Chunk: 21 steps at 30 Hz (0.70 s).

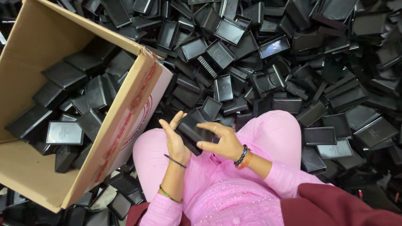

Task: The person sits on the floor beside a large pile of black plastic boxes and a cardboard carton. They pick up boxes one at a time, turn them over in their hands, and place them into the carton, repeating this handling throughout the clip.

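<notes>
I have one small black plastic box (pixel 193 133) between my two hands, just above my lap. My left hand (pixel 175 140) backs it with the palm, fingers stretched up along its left side, thumb loose. My right hand (pixel 222 140) closes over it from the other side, fingers curled across the top face, thumb under the near edge. So both hands are closed on the same piece, neither wide open.

The grip looks light to me, mostly fingertips on smooth glossy plastic, so the box could slide out and drop onto my pink trousers (pixel 274 129) or into the pile. If it is two halves fitted together, uneven pressure from my right fingers could set one half skew or pop it off; I cannot tell from here whether it is one piece or two.

All around me lies a deep heap of black trays and lids (pixel 268 62), tilted every way, some open face up, some edge on. A dropped piece would be lost among them at once, and they press right up against my knees, leaving little free room for my elbows. To my left stands an open cardboard carton (pixel 130 113), tipped toward me, partly filled with closed black boxes (pixel 65 75); one with a pale printed lid (pixel 65 133) lies face up. Its near wall stands between my hands and the inside, so a careless reach could knock it
</notes>
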### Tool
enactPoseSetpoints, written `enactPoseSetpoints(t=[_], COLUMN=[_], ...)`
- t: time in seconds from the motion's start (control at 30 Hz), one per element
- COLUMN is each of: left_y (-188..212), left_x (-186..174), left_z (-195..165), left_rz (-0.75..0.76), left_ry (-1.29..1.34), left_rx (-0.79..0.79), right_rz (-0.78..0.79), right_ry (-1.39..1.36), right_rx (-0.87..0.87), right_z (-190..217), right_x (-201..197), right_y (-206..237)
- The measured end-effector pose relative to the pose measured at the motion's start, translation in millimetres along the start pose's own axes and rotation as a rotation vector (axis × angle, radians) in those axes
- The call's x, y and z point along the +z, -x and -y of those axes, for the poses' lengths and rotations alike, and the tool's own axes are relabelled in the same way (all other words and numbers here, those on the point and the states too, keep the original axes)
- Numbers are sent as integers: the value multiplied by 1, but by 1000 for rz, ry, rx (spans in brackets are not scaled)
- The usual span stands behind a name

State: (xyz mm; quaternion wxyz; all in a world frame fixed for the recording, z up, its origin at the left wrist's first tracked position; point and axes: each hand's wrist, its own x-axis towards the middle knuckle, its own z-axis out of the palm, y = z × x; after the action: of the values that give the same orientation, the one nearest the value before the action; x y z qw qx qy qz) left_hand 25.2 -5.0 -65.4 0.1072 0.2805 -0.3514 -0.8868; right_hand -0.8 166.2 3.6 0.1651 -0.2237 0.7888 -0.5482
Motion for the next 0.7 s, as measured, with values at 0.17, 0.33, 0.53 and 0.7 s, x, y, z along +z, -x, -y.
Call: enactPoseSetpoints(t=[0.17,0.33,0.53,0.7], left_y=[14,41,64,19], left_x=[11,27,39,31], left_z=[-1,-5,-109,-204], left_rz=[103,147,70,356], left_ry=[-207,-105,-283,535], left_rx=[236,201,397,354], right_rz=[-65,39,-68,-32], right_ry=[13,-262,68,1075], right_rx=[-134,-53,-13,-377], right_z=[-7,-29,-100,-162], right_x=[15,17,-6,-20], right_y=[8,11,-15,-72])
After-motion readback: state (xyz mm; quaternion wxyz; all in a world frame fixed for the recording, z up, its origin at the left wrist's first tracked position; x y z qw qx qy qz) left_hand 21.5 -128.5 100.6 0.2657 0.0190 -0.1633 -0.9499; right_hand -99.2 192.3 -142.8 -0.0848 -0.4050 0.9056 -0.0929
